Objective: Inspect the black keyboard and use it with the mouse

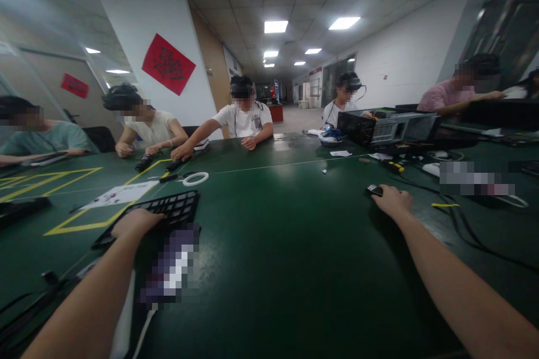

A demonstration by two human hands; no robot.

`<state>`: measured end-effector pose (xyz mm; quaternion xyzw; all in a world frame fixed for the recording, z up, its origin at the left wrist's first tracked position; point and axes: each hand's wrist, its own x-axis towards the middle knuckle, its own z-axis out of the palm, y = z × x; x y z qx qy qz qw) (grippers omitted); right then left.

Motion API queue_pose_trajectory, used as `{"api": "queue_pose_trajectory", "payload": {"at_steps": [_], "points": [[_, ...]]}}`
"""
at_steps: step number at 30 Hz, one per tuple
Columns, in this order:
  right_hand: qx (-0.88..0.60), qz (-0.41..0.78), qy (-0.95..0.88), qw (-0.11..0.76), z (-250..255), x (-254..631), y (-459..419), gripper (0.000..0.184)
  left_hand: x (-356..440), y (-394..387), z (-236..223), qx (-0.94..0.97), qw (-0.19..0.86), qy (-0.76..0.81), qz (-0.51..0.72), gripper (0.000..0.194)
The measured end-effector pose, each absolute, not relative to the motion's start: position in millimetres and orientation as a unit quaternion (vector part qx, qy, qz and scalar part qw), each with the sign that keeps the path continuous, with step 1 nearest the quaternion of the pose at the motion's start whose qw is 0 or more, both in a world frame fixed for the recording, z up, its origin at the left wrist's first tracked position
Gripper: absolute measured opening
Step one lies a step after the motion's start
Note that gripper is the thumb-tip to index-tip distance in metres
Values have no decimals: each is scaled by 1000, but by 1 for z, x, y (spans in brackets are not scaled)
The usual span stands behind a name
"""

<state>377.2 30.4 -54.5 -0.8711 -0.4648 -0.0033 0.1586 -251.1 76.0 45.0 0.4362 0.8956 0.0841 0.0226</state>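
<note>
My left hand (137,221) lies over a flat black slab marked with a grid of squares (181,207), on the left of the table. The thumb side shows against the grid; the other fingers are hidden, so their grip cannot be made out. Right of that forearm is a blurred-out purple and white item (174,266) with a white cable. On the table's right side, my right hand (393,202) has its fingers closed round a small black block with a white label (373,190), which is near the table surface.
A white ring (195,179), a printed sheet (120,194) and yellow tape outlines (76,229) are on the left. An open computer case (387,126) stands at the back right, near black cables (467,230) and a yellow-black tool (394,166). Several people sit around the green table (286,269).
</note>
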Motion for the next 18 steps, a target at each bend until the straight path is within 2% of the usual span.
{"api": "queue_pose_trajectory", "payload": {"at_steps": [3,6,7,9,11,14,18], "points": [[-843,21,-504,188,-46,371,32,46,-243,72,52,440,5,898,18,48],[-807,38,-543,231,-33,349,34,48,-225,73,63,451,-11,892,40,58],[-791,48,-555,254,-28,337,34,50,-214,74,66,471,-9,880,63,60],[-724,123,-574,361,-19,308,30,52,-184,75,70,525,8,841,133,58],[-641,204,-609,420,-10,276,21,53,-142,72,69,575,50,781,240,51],[-547,317,-637,441,-4,237,4,52,-69,56,52,619,182,658,389,44],[-423,435,-640,472,-10,214,-10,50,9,26,16,641,315,521,468,38]]}}
